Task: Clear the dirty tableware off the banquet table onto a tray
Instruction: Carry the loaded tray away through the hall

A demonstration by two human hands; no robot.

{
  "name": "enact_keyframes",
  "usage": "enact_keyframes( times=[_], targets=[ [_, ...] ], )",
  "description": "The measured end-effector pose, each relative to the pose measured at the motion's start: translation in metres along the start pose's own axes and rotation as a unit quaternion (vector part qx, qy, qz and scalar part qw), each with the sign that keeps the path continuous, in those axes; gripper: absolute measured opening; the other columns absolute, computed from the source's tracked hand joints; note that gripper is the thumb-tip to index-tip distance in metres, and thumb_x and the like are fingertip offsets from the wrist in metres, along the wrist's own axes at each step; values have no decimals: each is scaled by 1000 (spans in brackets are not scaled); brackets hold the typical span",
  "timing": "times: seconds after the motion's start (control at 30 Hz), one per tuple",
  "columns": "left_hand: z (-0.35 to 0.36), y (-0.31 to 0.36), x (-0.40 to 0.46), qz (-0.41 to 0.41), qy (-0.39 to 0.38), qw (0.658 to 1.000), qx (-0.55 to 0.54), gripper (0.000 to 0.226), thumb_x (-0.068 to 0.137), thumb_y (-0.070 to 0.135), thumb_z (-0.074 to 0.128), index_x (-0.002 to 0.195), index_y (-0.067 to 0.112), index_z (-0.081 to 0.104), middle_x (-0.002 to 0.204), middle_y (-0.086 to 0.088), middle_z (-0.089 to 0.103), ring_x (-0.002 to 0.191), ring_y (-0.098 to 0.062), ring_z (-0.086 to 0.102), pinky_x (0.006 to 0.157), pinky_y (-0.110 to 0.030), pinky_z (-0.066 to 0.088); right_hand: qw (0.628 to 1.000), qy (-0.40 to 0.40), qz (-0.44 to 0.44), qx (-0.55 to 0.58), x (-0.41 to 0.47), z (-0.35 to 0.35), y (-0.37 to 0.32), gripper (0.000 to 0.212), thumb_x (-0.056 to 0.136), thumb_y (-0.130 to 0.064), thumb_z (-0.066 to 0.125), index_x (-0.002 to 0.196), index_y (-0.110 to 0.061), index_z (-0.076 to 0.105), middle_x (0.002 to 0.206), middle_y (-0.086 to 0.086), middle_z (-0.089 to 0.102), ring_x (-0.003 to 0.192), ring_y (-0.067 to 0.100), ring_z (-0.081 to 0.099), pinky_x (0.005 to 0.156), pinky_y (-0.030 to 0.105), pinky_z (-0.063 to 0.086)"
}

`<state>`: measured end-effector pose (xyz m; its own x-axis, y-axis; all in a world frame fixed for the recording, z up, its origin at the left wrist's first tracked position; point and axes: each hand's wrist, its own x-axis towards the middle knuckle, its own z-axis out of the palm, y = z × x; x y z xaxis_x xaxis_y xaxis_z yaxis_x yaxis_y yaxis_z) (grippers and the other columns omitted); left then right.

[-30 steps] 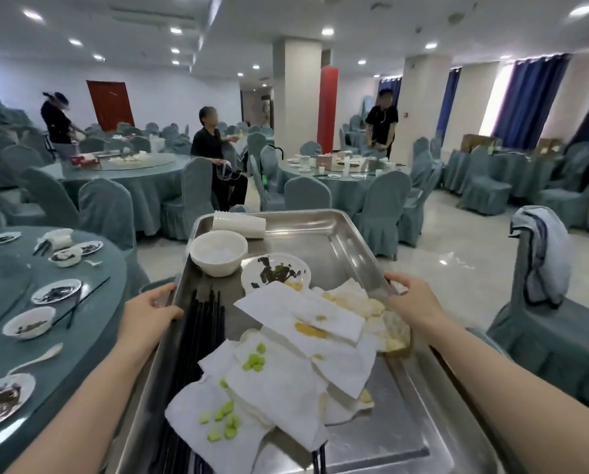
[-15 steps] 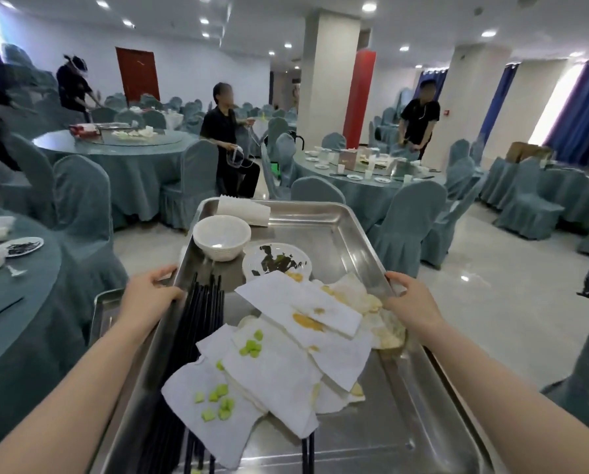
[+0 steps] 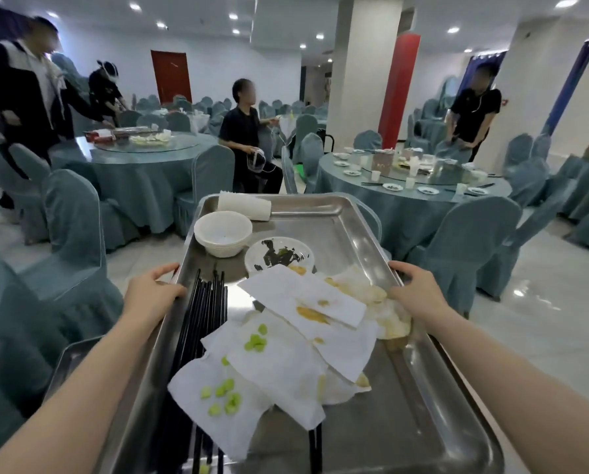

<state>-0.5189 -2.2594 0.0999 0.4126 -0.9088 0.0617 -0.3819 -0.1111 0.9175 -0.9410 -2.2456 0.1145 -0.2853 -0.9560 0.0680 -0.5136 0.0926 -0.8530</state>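
Banquet hall behind, left hand and right hand grip tray.

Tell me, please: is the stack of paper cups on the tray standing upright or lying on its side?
Lying on its side. The stack of paper cups rests lengthwise against the far rim of the tray.

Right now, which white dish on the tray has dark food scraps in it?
The small plate beside the napkins; the stacked bowls look clean inside and the paper cups lie sideways.
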Motion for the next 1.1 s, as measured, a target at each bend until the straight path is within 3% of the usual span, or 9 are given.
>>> enact_keyframes(
  times=[0.17, 0.23, 0.33, 0.43, 0.57, 0.77, 0.9, 1.03, 1.1],
  targets=[
    [75, 19, 86, -6, 21, 1000, 0, 54, 73, 3, 68, 121, 27, 65, 53, 3, 59, 56, -14, 49, 56, -26, 41, 999, -27, -13, 15, 140, 11, 8, 59, 73, -16, 75, 128, -26, 58, 93, -5, 67, 66, 9, 62, 56, 21, 48],
    [102, 22, 116, -20, 46, 999, 0, 55, 73, 3, 69, 121, 29, 64, 54, 4, 61, 55, -13, 51, 53, -24, 42, 998, -55, -28, 19, 202, 25, 11, 60, 71, -18, 75, 129, -26, 58, 102, -1, 70, 76, 16, 67, 66, 31, 55],
    [135, 28, 154, -33, 106, 994, 4, 57, 73, 3, 69, 121, 32, 63, 59, 6, 58, 57, -10, 50, 53, -23, 41, 994, -100, -44, 13, 294, 50, 8, 62, 69, -28, 78, 127, -31, 58, 103, 1, 71, 77, 15, 68, 62, 28, 54],
    [157, 34, 187, -57, 145, 988, 6, 58, 74, 2, 71, 123, 31, 62, 73, 10, 61, 67, -5, 55, 56, -22, 41, 987, -149, -60, 14, 376, 79, 1, 67, 64, -38, 80, 126, -34, 57, 106, -2, 69, 88, 17, 68, 78, 38, 58],
    [178, 33, 233, -71, 195, 978, 14, 57, 73, -2, 70, 124, 23, 63, 94, 1, 65, 70, -1, 55, 62, -18, 41, 974, -206, -93, 8, 470, 130, -17, 64, 67, -32, 80, 128, -33, 57, 114, -5, 65, 93, 17, 66, 80, 38, 57],
    [198, 29, 328, -105, 254, 961, 26, 53, 73, 0, 70, 121, 22, 65, 73, -2, 61, 63, -8, 52, 60, -22, 41, 958, -258, -128, -1, 588, 216, -38, 56, 74, -11, 71, 125, -33, 60, 87, -15, 65, 79, 9, 66, 58, 24, 54],
    [204, 31, 395, -108, 262, 958, 41, 53, 73, 3, 71, 120, 27, 65, 65, 7, 56, 61, -5, 52, 57, -14, 37, 954, -266, -139, -5, 654, 260, -60, 56, 78, -8, 68, 129, -29, 57, 46, -20, 53, 37, 1, 45, 39, 15, 37],
    [213, 22, 453, -123, 277, 953, 13, 55, 73, 2, 71, 121, 29, 63, 57, -1, 54, 56, -19, 46, 46, -20, 40, 942, -294, -160, -9, 716, 303, -88, 56, 80, -14, 71, 132, -29, 54, 73, -4, 69, 55, 13, 63, 51, 25, 51],
    [218, 17, 487, -125, 291, 948, 10, 56, 73, 3, 71, 121, 30, 63, 60, -3, 54, 59, -18, 46, 41, -15, 40, 935, -310, -175, -1, 748, 331, -102, 56, 80, -18, 73, 132, -26, 53, 85, -5, 70, 62, 10, 68, 51, 21, 52]
  ],
)
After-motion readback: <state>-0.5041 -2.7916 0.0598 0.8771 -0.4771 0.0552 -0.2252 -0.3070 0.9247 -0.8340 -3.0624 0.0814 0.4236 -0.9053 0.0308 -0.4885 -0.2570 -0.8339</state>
